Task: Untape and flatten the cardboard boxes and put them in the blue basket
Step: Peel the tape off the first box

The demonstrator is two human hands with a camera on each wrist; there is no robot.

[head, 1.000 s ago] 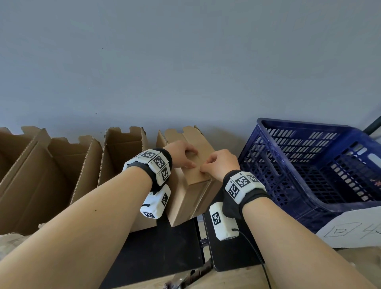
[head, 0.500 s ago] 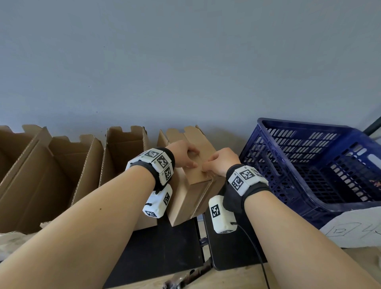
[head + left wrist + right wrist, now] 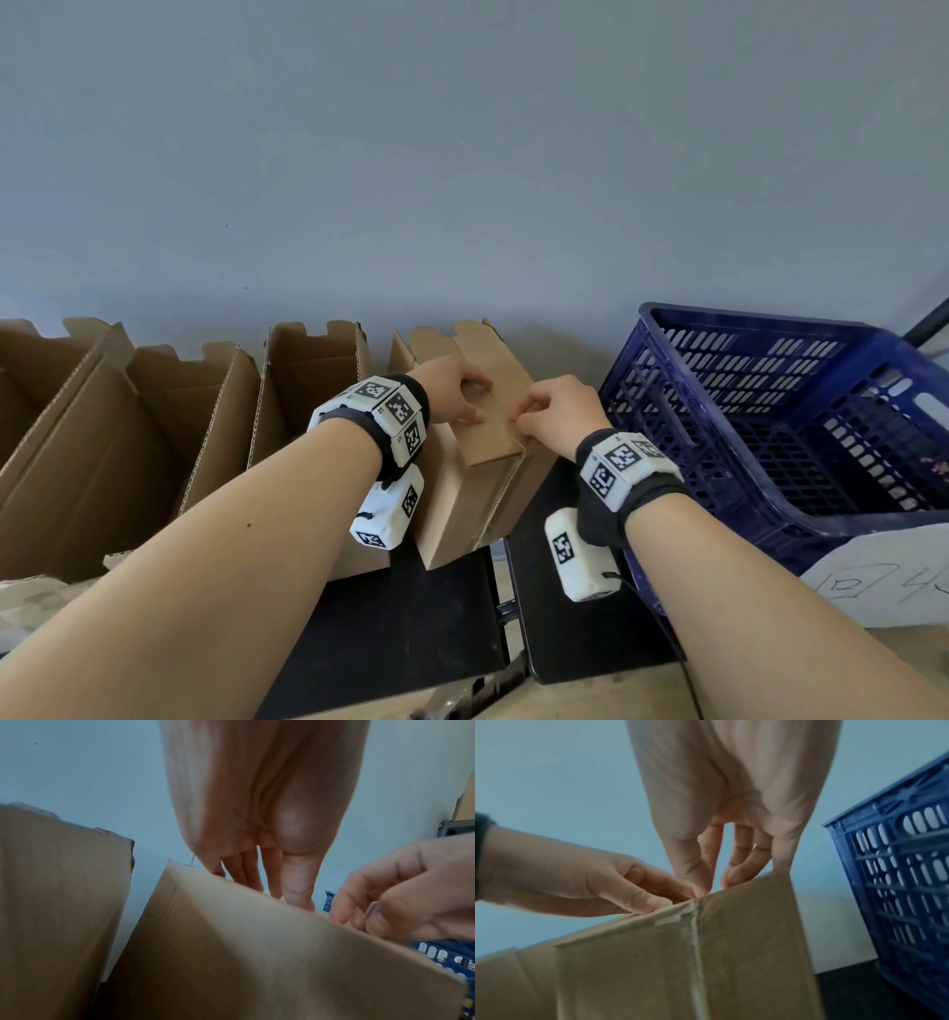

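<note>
A closed brown cardboard box point(image 3: 475, 462) stands tilted on the black table, its top face toward me. My left hand point(image 3: 457, 393) rests on that face, fingertips pressing near the middle. My right hand point(image 3: 544, 416) is at the box's right top edge. In the right wrist view, its thumb and forefinger point(image 3: 716, 882) pinch the end of the clear tape point(image 3: 695, 933) that runs down the seam. The left wrist view shows a thin shiny strip point(image 3: 371, 910) between the right hand's fingers. The blue basket point(image 3: 744, 316) stands just right of the box, tipped toward me.
Three open cardboard boxes point(image 3: 308, 390) point(image 3: 179, 437) point(image 3: 41, 411) line the grey wall to the left. The black table point(image 3: 411, 616) has a gap point(image 3: 500, 591) between two panels. A white sheet with pen marks point(image 3: 883, 575) lies below the basket.
Both hands stay on the box at the same spots. The right wrist has shifted slightly to the right.
</note>
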